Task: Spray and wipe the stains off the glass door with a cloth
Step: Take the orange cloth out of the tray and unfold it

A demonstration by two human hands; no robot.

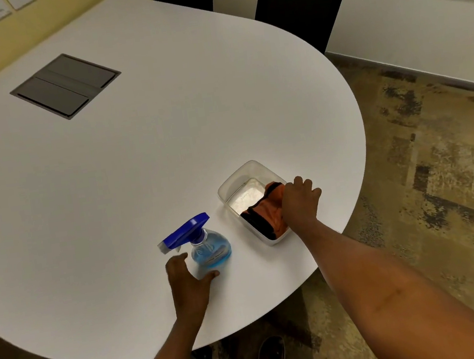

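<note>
Spray bottle (208, 247) stood upright on the white table (111, 196), close to the rounded near edge. Clear body, blue liquid, blue trigger head with the nozzle aimed away from the tub.

Left hand (188, 288) was at the bottle's base on the side nearest the person: fingers spread and curled, thumb tip touching the lower body, other fingers on the nozzle side. Not closed around it, slightly motion-blurred.

Clear plastic tub (237, 179) sat just beside the bottle, on the side away from the nozzle, near the table edge. The orange cloth (270, 214) with dark trim lay bunched in the tub's end closest to the person; the far end was bare.

Right hand (300, 201) was down on the cloth over the tub's rim, fingers bent and pressed together, gripping the fabric. Couldn't see the fingertips, hidden under the knuckles.

Grey flap panel (66, 85) was set flush in the tabletop, well away from the bottle on the far side. Patterned carpet (439, 167) beyond the tub.
</note>
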